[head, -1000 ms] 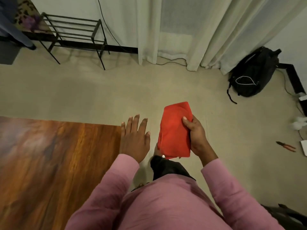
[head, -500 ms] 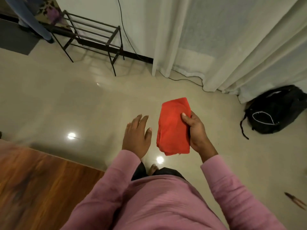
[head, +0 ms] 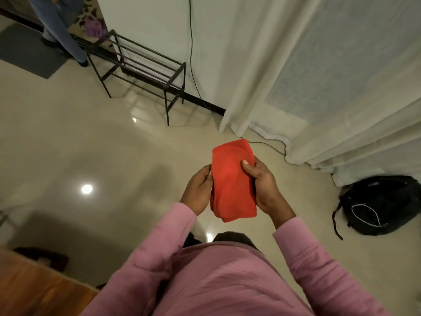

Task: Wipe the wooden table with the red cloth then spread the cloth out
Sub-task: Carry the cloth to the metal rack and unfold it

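A folded red cloth is held in the air in front of my chest, above the shiny floor. My right hand grips its right edge with the thumb pressed on top. My left hand holds the left edge, fingers curled round it. Only a corner of the wooden table shows at the bottom left, well away from the cloth.
A black metal rack stands against the wall at the back. White curtains hang on the right, with a black backpack on the floor below them. Another person's legs stand at the top left.
My left hand, open beside the cloth before, has closed on the cloth's left edge. The view has swung away from the table, so less wood shows.
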A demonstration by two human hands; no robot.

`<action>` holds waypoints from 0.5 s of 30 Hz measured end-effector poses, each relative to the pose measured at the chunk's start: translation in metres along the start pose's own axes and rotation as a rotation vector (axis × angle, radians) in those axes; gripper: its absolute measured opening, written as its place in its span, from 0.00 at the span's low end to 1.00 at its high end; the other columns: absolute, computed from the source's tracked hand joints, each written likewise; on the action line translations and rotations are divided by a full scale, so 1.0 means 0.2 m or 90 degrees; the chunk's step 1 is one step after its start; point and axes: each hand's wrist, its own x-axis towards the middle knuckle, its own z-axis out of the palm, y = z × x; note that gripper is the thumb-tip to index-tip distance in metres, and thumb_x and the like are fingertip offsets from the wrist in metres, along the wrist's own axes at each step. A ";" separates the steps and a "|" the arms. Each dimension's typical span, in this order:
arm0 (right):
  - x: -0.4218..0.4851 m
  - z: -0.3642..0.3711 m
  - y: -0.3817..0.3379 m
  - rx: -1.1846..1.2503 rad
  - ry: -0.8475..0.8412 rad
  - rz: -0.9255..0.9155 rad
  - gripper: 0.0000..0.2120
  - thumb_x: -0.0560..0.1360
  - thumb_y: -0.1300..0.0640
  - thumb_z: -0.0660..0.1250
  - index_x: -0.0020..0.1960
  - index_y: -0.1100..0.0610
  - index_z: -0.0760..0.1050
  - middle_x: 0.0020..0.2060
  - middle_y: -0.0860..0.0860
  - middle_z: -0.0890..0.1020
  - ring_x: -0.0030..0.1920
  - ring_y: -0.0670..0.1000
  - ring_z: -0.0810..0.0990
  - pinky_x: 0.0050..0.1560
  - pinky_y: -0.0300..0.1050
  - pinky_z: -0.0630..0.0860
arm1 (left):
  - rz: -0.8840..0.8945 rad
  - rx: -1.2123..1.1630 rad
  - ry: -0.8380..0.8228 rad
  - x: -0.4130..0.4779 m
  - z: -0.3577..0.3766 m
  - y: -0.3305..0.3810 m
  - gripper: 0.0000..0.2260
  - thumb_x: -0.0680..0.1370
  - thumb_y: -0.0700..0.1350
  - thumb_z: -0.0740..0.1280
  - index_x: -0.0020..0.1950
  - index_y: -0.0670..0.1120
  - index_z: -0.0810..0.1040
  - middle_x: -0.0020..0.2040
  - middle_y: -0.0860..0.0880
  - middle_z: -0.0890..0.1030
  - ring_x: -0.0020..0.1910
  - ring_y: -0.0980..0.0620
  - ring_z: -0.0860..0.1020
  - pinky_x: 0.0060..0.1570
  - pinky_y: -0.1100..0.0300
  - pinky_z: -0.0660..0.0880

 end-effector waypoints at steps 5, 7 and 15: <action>0.29 0.23 -0.09 -0.001 -0.031 0.006 0.15 0.74 0.50 0.65 0.60 0.51 0.75 0.54 0.52 0.83 0.53 0.54 0.82 0.49 0.44 0.79 | -0.102 -0.164 0.034 0.19 -0.22 0.10 0.15 0.83 0.47 0.57 0.47 0.56 0.83 0.46 0.55 0.85 0.49 0.55 0.82 0.57 0.54 0.75; 0.40 0.31 -0.12 -0.007 -0.042 0.005 0.16 0.74 0.50 0.65 0.60 0.51 0.75 0.54 0.52 0.83 0.54 0.54 0.82 0.50 0.45 0.79 | -0.107 -0.197 0.055 0.25 -0.30 0.12 0.15 0.83 0.47 0.58 0.45 0.55 0.83 0.44 0.54 0.85 0.46 0.55 0.82 0.53 0.56 0.76; 0.84 0.57 -0.16 -0.027 -0.091 0.016 0.11 0.78 0.53 0.63 0.60 0.49 0.74 0.52 0.48 0.84 0.52 0.51 0.83 0.47 0.40 0.79 | -0.059 -0.071 0.156 0.54 -0.66 0.14 0.11 0.83 0.42 0.58 0.57 0.50 0.78 0.50 0.55 0.83 0.50 0.58 0.80 0.47 0.65 0.76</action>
